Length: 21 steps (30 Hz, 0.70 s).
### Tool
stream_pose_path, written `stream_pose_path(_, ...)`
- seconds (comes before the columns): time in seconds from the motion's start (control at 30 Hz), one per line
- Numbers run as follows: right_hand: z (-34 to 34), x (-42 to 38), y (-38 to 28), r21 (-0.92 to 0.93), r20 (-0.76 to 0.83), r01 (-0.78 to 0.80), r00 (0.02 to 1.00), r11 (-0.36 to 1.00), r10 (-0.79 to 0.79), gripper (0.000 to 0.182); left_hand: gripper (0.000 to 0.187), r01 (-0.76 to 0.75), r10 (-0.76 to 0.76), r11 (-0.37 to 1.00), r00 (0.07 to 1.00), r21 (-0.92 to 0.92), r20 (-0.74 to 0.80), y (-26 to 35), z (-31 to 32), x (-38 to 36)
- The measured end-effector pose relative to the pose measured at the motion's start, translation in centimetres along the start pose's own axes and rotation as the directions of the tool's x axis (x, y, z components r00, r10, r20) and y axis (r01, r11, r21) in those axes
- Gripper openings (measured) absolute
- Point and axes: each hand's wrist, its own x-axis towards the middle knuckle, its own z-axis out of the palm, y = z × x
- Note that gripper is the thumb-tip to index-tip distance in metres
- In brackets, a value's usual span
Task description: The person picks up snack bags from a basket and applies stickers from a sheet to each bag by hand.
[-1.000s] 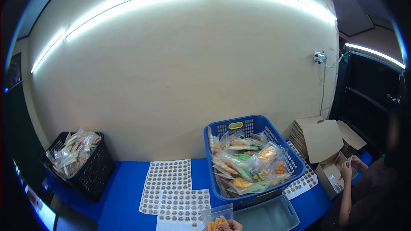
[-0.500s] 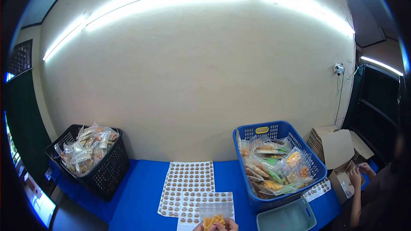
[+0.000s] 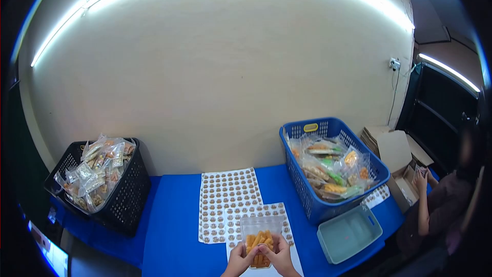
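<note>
A clear plastic bag of orange-yellow snack sticks (image 3: 260, 239) is held between my two hands, low in the middle of the view. My left hand (image 3: 240, 261) grips its left side, and my right hand (image 3: 281, 256) grips its right side. Both thumbs meet on the front of the bag, near the bottom. The bag's upper part is flat and see-through. Beneath it lies a white sheet of small round stickers (image 3: 233, 216), overlapping a second sticker sheet (image 3: 229, 187) farther back on the blue table cover (image 3: 174, 220).
A black basket (image 3: 128, 190) full of snack bags stands at left. At right are a blue basket (image 3: 300, 184) of mixed snack bags, a grey-green tray (image 3: 335, 256), another sticker sheet (image 3: 378, 196) and an open cardboard box (image 3: 394, 149). A person (image 3: 435, 200) works at far right.
My view has tilted downward, so both hands and the whole bag show more fully and the table appears higher. My hands still hold the bag.
</note>
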Motion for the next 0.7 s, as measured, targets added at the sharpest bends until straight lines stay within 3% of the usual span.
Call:
stream_pose_path(0.23,1.1,-2.9,0.4,0.056,-0.145,0.011,0.989,0.998,-0.003,0.025,0.028,-0.108,0.108,0.994,0.994,-0.018,0.000,2.8,0.6,-1.5)
stream_pose_path(0.33,1.2,-3.6,0.2,0.107,-0.193,-0.035,0.980,0.994,0.056,0.022,0.029,-0.032,0.041,0.995,0.994,-0.092,0.101,3.7,0.3,-2.2)
stream_pose_path(0.43,1.1,-3.7,1.2,0.055,-0.160,-0.021,0.987,0.998,0.029,0.025,0.032,-0.084,0.093,0.992,0.991,-0.093,0.092,1.8,-0.1,-2.4)
stream_pose_path(0.53,1.0,-3.1,2.0,0.209,-0.093,-0.114,0.986,0.971,0.135,0.033,0.032,-0.140,0.149,0.976,0.988,-0.164,0.041,0.1,-0.9,-2.1)
stream_pose_path(0.63,1.8,-3.8,3.2,0.179,0.044,-0.075,0.997,0.981,0.069,0.043,0.033,-0.175,0.177,0.982,0.984,-0.065,0.020,1.2,-1.3,-3.3)
stream_pose_path(0.67,2.3,-4.2,2.2,0.016,0.089,-0.077,0.993,0.997,0.075,0.047,0.031,0.051,-0.051,0.998,0.999,0.023,-0.011,1.8,-2.0,-4.1)
stream_pose_path(0.7,2.7,-4.6,1.7,0.004,0.121,-0.068,0.990,0.998,0.067,0.048,0.031,0.018,-0.019,0.999,0.999,-0.029,-0.028,1.8,-2.5,-4.3)
